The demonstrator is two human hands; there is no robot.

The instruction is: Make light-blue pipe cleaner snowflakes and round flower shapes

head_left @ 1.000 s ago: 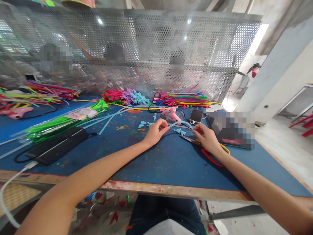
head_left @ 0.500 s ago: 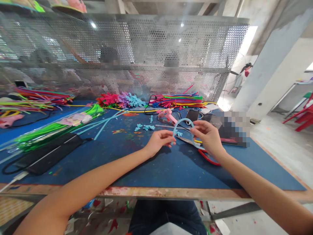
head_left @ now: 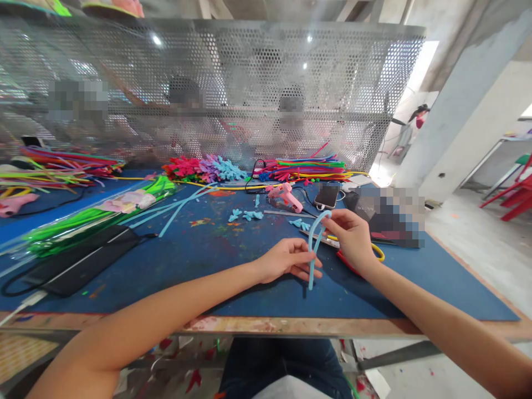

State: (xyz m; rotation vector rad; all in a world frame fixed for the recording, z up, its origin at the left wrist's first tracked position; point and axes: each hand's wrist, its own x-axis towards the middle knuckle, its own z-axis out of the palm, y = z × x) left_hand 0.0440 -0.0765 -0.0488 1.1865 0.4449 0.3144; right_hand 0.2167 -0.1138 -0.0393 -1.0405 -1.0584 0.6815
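Observation:
A light blue pipe cleaner (head_left: 311,269) is bent into a narrow upside-down U above the blue mat. My left hand (head_left: 291,259) pinches its lower part between thumb and fingers. Near the top of the bend, my right hand (head_left: 348,235) has its fingers closed on the same pipe cleaner. Scissors with red and yellow handles (head_left: 379,252) lie partly hidden behind my right hand. Small light blue twisted pieces (head_left: 252,215) rest on the mat beyond my hands.
A pink glue gun (head_left: 286,196) and a phone (head_left: 327,195) lie behind my hands. Green pipe cleaners (head_left: 78,224) and a black case (head_left: 89,260) are at left. Colourful bundles (head_left: 303,168) line a perforated metal screen (head_left: 249,72), with people behind it.
The pipe cleaner has gone from a wide arch to a narrower bend with one end hanging down. My left hand has moved right and slightly down; my right hand has shifted slightly.

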